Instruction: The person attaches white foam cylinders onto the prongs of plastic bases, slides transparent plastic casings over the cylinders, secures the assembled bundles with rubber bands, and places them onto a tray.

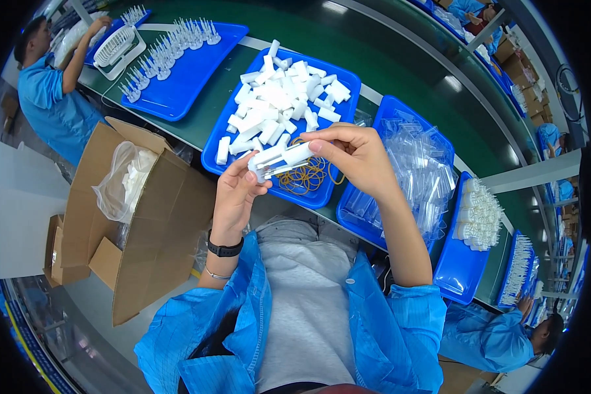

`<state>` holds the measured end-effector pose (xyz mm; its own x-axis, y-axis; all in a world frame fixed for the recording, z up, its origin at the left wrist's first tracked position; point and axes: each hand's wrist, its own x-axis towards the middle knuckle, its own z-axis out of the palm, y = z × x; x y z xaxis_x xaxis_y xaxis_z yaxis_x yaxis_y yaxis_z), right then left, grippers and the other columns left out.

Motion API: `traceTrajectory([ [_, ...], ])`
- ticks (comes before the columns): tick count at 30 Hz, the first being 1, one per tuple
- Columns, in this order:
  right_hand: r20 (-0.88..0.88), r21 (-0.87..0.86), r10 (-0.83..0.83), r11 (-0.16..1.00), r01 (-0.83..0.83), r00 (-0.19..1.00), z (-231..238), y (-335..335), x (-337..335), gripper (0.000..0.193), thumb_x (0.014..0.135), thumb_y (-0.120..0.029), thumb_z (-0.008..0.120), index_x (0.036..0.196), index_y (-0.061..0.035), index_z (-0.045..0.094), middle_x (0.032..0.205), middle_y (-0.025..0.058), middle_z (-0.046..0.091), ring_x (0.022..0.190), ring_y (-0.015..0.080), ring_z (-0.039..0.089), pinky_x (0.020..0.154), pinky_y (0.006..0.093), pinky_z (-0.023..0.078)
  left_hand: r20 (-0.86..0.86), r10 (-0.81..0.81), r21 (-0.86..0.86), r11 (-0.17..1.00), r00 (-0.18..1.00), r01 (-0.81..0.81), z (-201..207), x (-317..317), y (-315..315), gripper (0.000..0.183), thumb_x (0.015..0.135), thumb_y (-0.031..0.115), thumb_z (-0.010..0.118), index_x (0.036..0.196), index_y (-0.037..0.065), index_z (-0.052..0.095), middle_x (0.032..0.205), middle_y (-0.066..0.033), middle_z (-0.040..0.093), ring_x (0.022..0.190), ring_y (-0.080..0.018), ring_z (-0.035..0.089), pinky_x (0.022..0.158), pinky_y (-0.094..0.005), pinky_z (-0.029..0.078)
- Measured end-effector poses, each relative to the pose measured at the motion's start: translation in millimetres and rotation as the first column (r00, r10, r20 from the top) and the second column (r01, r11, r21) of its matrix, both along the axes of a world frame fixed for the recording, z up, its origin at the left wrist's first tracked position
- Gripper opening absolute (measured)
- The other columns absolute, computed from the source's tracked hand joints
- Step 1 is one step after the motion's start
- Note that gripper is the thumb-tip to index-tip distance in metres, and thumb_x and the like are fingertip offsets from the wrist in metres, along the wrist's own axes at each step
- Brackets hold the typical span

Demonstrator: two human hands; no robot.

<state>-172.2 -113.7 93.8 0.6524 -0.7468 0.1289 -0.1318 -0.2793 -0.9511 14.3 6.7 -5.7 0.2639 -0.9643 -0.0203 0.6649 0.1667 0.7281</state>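
Here the fingers of the right hand pinch one end of a small bundle of white plastic pieces, while the left hand closes thumb and fingertips on the other end; both hands are thus clamped on the bundle, held in the air just above the near edge of a blue tray; the pieces look light, stiff and smooth, so likely to slide against each other unless gripped across their flat sides near both ends; below lie tan rubber bands, soft and stretchy; further up the tray, loose white pieces are heaped; right, a tray of clear sleeves; left, a cardboard box beside the green desk.
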Motion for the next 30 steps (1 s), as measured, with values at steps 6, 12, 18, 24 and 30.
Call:
traceTrajectory([
  [6,-0.055,0.047,0.024,0.999,-0.022,0.998,3.5,0.6,-2.8,0.015,0.083,-0.010,0.067,0.095,-0.0029,0.070,0.085,0.0047,0.068,0.061,0.0022,0.051,0.052,0.0163,0.037,0.080,0.011,0.039,0.999,0.997,-0.014,-1.1,0.0,2.0,0.041,0.087,0.015,0.063,0.123,-0.002,0.051,0.101,-0.0137,0.063,0.077,-0.0174,0.067,0.066,-0.0220,0.056],
  [12,-0.017,0.021,0.088,0.996,-0.087,0.996,8.4,5.0,-2.6,0.013,0.083,-0.010,0.066,0.094,-0.0026,0.070,0.075,0.0014,0.064,0.057,0.0011,0.046,0.050,0.0176,0.034,0.105,0.009,0.058,0.998,0.994,-0.015,0.0,0.6,4.2,0.041,0.086,0.015,0.064,0.121,-0.003,0.052,0.101,-0.0140,0.063,0.077,-0.0181,0.067,0.065,-0.0226,0.056],
  [18,0.131,0.256,-0.056,0.966,0.021,0.990,5.4,7.3,3.0,0.018,0.085,-0.010,0.064,0.098,0.0019,0.067,0.076,0.0027,0.064,0.060,0.0023,0.048,0.053,0.0182,0.037,0.263,0.079,0.011,0.996,0.962,-0.085,5.7,-10.8,1.5,0.041,0.084,0.014,0.066,0.119,-0.004,0.053,0.102,-0.0147,0.062,0.077,-0.0200,0.067,0.066,-0.0235,0.056],
  [24,0.053,0.065,0.026,0.997,-0.030,0.998,1.4,6.0,-5.5,0.015,0.084,-0.010,0.065,0.096,-0.0020,0.069,0.080,0.0042,0.065,0.061,0.0041,0.051,0.053,0.0182,0.038,0.150,0.005,0.055,0.998,0.989,-0.014,0.7,-2.8,1.6,0.038,0.087,0.015,0.063,0.119,-0.004,0.052,0.099,-0.0150,0.064,0.076,-0.0187,0.067,0.065,-0.0228,0.056],
  [30,0.022,-0.084,0.088,0.993,-0.085,0.996,3.5,4.5,-10.9,0.012,0.081,-0.008,0.068,0.092,-0.0067,0.072,0.079,0.0032,0.064,0.059,0.0037,0.050,0.050,0.0185,0.036,-0.006,-0.090,0.071,0.993,0.996,0.090,-5.6,-2.0,1.1,0.033,0.093,0.021,0.054,0.115,-0.004,0.053,0.094,-0.0153,0.065,0.076,-0.0172,0.067,0.064,-0.0222,0.057],
])
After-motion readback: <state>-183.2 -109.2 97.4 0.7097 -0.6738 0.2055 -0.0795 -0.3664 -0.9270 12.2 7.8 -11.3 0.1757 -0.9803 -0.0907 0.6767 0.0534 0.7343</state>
